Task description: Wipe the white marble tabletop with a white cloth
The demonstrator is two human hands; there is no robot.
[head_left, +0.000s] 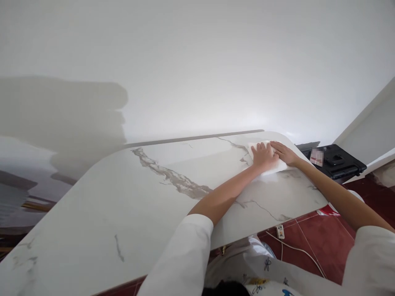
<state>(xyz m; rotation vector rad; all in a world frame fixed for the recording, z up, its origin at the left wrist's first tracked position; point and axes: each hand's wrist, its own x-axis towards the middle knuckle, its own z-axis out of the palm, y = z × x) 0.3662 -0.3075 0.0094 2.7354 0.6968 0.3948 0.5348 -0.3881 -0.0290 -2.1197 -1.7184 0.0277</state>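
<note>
Fingers of the left hand (263, 155) and right hand (284, 152) lie flat and close together, pressing a white folded paper cloth (279, 165) onto the white grey-veined marble desk (129, 197). The cloth sits at the desk's two o'clock corner, mostly covered. Plain white wall behind; red tiled floor (311, 242) below at four o'clock.

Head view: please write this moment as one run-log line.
left hand: flat on cloth | right hand: flat on cloth | cloth: on marble table
</note>
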